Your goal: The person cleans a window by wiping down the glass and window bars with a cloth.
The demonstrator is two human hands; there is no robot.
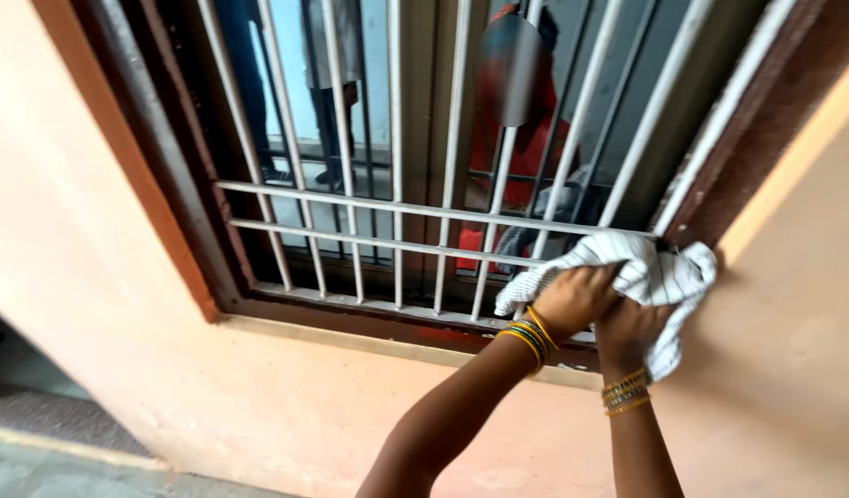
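Up close in the head view, both hands press a white striped cloth against the lower right corner of a barred window. The left hand is bunched closed on the cloth's left part, bangles at its wrist; the right hand grips the cloth from below, its fingers mostly hidden in the folds, so how tightly it closes is probably firm but hard to tell. The cloth lies over the end of the lower crossbar and touches the dark brown window frame where bars and frame meet. To the right of the cloth is bare peach wall; to the left, the white vertical bars stand with narrow gaps between them. Below runs the sill, with open wall beneath the forearms. Beyond the bars, a person in red shows, blurred.
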